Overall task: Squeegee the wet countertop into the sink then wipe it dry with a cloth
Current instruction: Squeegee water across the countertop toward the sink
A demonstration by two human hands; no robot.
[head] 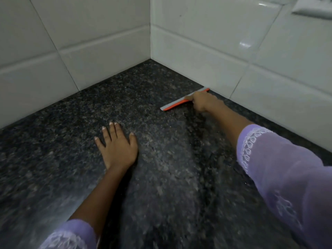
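The right hand (202, 102) is stretched far out toward the upper right of the frame and is closed around the squeegee (177, 103), with the fingers wrapped over its middle part. The squeegee is orange with a grey blade, and it lies low on the dark speckled bench (161, 177). One end of it almost touches the white tiled wall (233, 51) on the right; I cannot tell if it really touches. The other end points to the centre of the frame.

The left hand (116, 146) is in the middle left of the frame. It lies flat on the bench, palm down, fingers spread a little, and it holds nothing. It is well apart from the squeegee.

Both arms wear a light purple sleeve (280, 168) with white lace at the edge. In the upper right corner of the frame a white switch plate (312, 7) sits on the wall.
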